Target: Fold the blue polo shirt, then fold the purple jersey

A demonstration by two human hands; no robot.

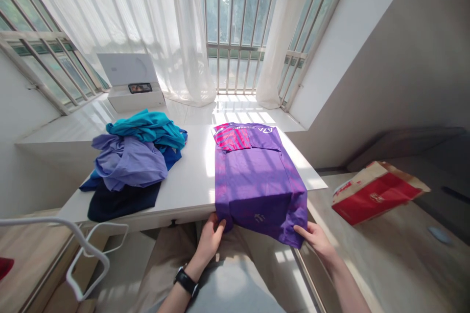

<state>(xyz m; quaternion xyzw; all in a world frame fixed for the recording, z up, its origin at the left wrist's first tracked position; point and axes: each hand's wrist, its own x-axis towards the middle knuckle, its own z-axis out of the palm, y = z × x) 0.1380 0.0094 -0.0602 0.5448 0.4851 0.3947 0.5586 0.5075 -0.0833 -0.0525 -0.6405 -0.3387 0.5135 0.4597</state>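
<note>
Left hand (211, 235) pinches near left corner of purple shirt (257, 176), right hand (315, 237) pinches near right corner; lower end hangs past near edge of table (191, 176), rest lies flat toward right edge. Sides and sleeves look already turned in; fold across length seems not yet made. Clothes pile (128, 161) toward left edge lies crumpled, apparently all left to do

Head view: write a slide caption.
Left hand and right hand hold the near end of a purple fabric garment overhanging a white table.
</note>
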